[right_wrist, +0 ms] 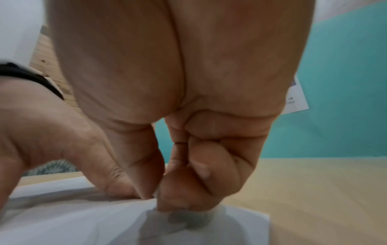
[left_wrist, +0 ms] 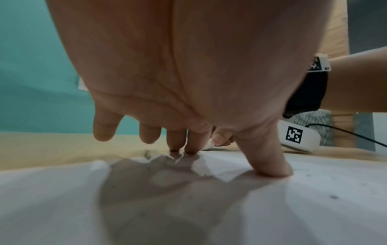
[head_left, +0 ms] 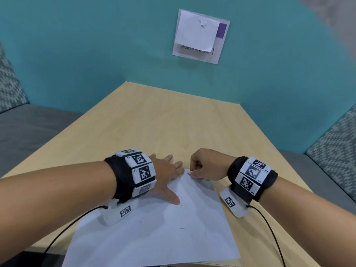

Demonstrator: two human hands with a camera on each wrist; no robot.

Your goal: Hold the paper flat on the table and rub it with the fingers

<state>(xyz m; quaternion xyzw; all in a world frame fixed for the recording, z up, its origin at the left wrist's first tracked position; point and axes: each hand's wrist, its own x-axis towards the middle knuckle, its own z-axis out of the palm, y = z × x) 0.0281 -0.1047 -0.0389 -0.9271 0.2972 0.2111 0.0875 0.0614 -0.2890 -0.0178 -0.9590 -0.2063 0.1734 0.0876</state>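
My right hand (head_left: 207, 166) is pinching the far corner of the sheet of paper (head_left: 154, 232) between thumb and forefinger, the other fingers curled in behind; from the right wrist view the pinch (right_wrist: 155, 195) sits right at the paper's edge, with a small flap of it lying under my knuckles. My left hand (head_left: 165, 176) is spread flat, fingers straight, pressing down: thumb (left_wrist: 270, 167) planted on the sheet, two fingertips touching near its far edge, the little finger lifted off.

The two hands are almost touching at that far corner. The sheet lies on the near part of the wooden table (head_left: 173, 116), skewed so one corner points away from me, its near edge reaching the table's near rim. It is mostly flat, with a few faint pen marks and a soft ridge running from the pinch towards me.

My read: a fold at the corner is only starting. The paper is pinned and the corner is taken up, but no sharp crease shows yet, and the rest of the sheet is unfolded. Pressing the crease is all to come.

Further out: tagged wristbands (head_left: 142, 170) on both wrists, cables trailing near, a teal wall with a notice (head_left: 200, 35), grey patterned seats on both sides.
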